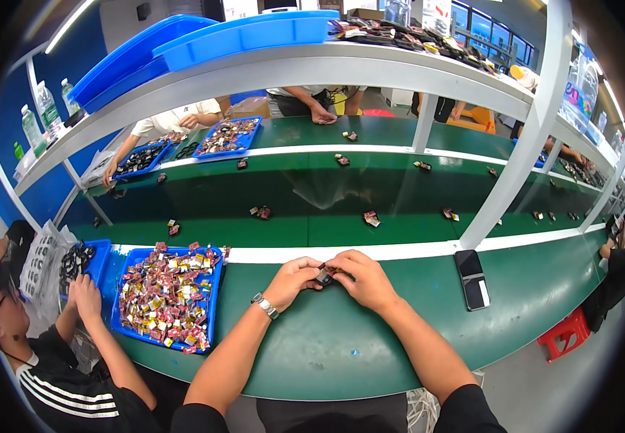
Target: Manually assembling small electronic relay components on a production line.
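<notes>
Above the green tabletop (327,339), near the white rail, both my hands meet at a small black plastic part with a lighter piece in it (323,276). My left hand (291,283), with a metal watch on its wrist, grips the part from the left with fingers closed. Fingertips of my right hand (361,280) pinch the same part from the right. The fingers cover much of it, so its exact kind is hidden. Left of my left hand is a blue tray (215,310) heaped with small reddish boards (164,296) bearing white and yellow pieces.
A dark phone-like device (472,280) lies to the right by an upright post (522,137). Small assemblies (371,218) sit spaced along the green belt beyond the rail (392,250). A co-worker (74,361) sits at left beside a tray of black parts (99,260). An overhead shelf (356,61) holds blue trays.
</notes>
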Demonstrator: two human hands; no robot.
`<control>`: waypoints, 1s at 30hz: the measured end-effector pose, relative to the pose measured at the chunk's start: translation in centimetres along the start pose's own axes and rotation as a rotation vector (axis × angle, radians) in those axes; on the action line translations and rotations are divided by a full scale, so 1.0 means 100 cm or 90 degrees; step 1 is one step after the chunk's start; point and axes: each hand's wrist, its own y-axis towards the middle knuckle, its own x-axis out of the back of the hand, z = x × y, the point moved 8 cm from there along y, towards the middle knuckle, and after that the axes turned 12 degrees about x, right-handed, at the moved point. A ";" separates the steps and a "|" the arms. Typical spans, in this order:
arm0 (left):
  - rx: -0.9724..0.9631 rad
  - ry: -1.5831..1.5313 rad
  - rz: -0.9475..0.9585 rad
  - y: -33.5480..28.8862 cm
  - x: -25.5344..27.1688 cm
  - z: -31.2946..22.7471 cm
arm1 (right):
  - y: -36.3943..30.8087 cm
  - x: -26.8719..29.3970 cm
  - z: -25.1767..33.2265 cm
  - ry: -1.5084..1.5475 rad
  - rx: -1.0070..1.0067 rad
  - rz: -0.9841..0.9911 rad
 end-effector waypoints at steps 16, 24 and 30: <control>0.000 -0.083 0.034 -0.006 -0.024 -0.003 | -0.005 -0.004 0.010 -0.132 0.048 -0.026; 0.001 -0.081 0.055 -0.005 -0.019 0.000 | -0.007 -0.004 0.001 -0.099 0.022 0.003; -0.036 -0.040 0.115 -0.004 -0.023 0.000 | -0.006 -0.006 -0.003 -0.068 -0.016 0.006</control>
